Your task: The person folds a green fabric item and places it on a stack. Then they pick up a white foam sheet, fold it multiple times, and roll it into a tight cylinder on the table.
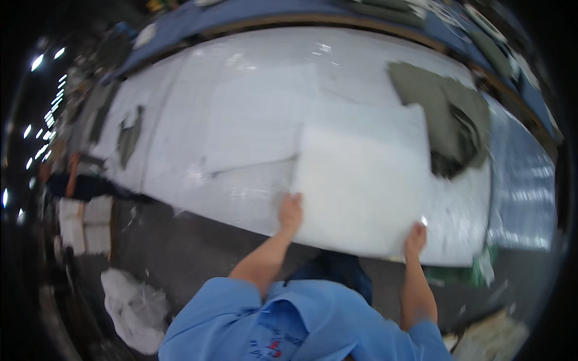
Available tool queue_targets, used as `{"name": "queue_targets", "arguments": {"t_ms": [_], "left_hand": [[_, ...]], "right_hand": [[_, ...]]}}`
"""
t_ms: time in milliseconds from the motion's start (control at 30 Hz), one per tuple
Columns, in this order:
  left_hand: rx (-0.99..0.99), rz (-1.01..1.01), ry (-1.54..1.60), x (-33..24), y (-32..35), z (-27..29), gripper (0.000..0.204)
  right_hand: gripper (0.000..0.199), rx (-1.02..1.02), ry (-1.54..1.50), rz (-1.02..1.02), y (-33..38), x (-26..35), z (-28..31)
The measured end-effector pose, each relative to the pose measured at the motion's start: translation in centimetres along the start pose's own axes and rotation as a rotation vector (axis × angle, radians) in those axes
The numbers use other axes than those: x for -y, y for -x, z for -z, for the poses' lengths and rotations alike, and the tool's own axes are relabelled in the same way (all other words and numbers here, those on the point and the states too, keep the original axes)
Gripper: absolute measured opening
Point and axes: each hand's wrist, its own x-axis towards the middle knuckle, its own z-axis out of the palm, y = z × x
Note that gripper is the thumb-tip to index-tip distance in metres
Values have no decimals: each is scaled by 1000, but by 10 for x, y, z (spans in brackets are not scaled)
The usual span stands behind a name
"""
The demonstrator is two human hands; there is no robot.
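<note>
A white rectangular sheet (361,174), stiff-looking and slightly see-through, spreads out in front of me over a table covered in shiny plastic film (235,102). My left hand (291,215) is closed on its left edge, close to the near corner. Its opposite edge is gripped by my right hand (415,237), beside which a small bright glint shows. Whether the sheet is a single layer or a stack, I cannot tell. Olive-green cloth (448,114), loosely folded, lies on the table just past the sheet's right side.
At the table's left end is a small olive cloth piece (129,137); beyond it a person's arm (73,174) shows. A blue surface (271,13) borders the far side. White plastic bundle (135,310) and stacked pale boxes (87,225) stand on the floor at left.
</note>
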Motion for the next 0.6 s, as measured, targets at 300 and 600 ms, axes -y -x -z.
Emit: {"name": "queue_targets", "arguments": {"t_ms": [300, 600], "left_hand": [[-13, 112, 118, -1, -8, 13, 38], [-65, 222, 200, -7, -7, 19, 39]], "right_hand": [[50, 59, 78, -60, 0, -5, 3], [53, 53, 270, -73, 3, 23, 22]]}}
